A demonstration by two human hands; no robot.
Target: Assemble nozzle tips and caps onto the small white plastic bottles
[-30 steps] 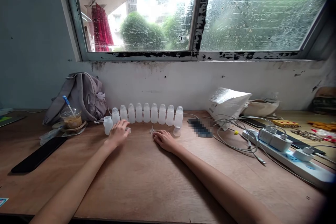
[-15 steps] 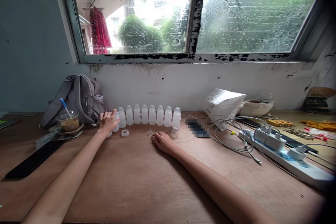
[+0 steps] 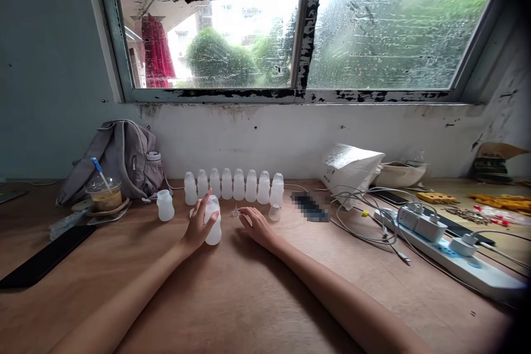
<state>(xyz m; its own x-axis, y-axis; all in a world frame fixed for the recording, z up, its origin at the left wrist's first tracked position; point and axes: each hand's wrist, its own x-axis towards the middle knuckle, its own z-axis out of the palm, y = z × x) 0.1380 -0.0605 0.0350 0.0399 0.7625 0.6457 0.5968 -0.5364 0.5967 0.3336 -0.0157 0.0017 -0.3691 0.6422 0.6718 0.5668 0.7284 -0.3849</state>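
My left hand (image 3: 198,228) is around a capped white baby bottle (image 3: 213,235), its thumb across the front and a finger pointing up beside the cap. This bottle stands on the wooden table in front of the row. My right hand (image 3: 258,225) rests on the table with its fingers stretched out, the tips close to a clear bottle nipple (image 3: 235,212); I cannot tell whether they touch. Behind stands a row of several capped baby bottles (image 3: 238,185). A clear cap (image 3: 274,212) sits before the row's right end. An uncapped bottle (image 3: 166,207) stands at left. A white ring (image 3: 192,212) is mostly hidden by my left hand.
At left are a grey backpack (image 3: 122,157), an iced drink cup (image 3: 105,194) and a black flat object (image 3: 47,257). Right of the bottles lie a blurred dark object (image 3: 311,206), tangled cables (image 3: 357,227), a white pouch (image 3: 350,168) and a power strip (image 3: 481,268) with chargers.
My left hand has moved right and nearer, bringing a capped bottle from the row's left end to the front. The uncapped bottle at left is now uncovered. My right hand has barely moved.
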